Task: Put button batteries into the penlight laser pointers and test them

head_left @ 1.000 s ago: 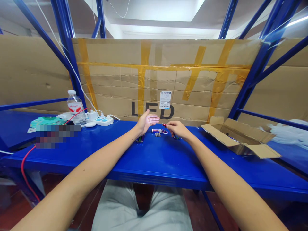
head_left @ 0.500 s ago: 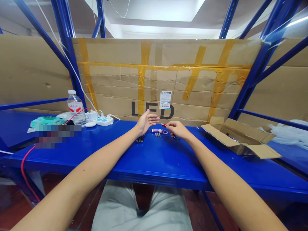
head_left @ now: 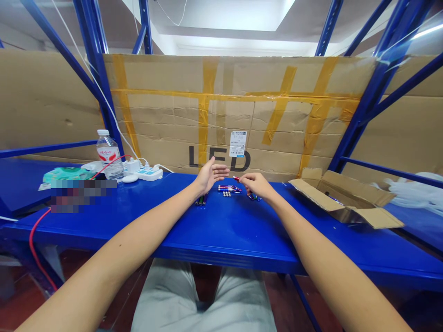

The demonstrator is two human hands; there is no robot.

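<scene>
From my remote seat, the biggest thing in view is the taped cardboard wall (head_left: 284,120) marked "LED", standing behind the blue bench (head_left: 224,230). An open cardboard box (head_left: 346,200) lies on the bench to my right, well away from both hands. A water bottle (head_left: 108,154) and a white power strip (head_left: 147,174) sit far to my left, against the cardboard.

At the middle of the bench, near its back edge, my left hand (head_left: 209,174) hangs above the surface with the palm turned inward and the fingers spread; it holds nothing. My right hand (head_left: 256,185) is just across from it, its fingertips pinched on a red pen-shaped piece (head_left: 236,178). That piece sticks out of the pinch toward the left hand. Its long axis runs roughly left to right, slightly raised off the bench, and its free tip ends in the narrow gap between the two hands. The left fingertips are near it but not touching.

Just below that gap, a small bundle of purple pens (head_left: 228,187) lies flat on the bench, also lengthwise left to right. A few tiny silver cells (head_left: 227,194) sit just in front of it. Two dark pens (head_left: 201,200) lie by my left wrist, pointing away from me. More small pieces (head_left: 254,197) rest under the right hand; I cannot tell what they are.
</scene>
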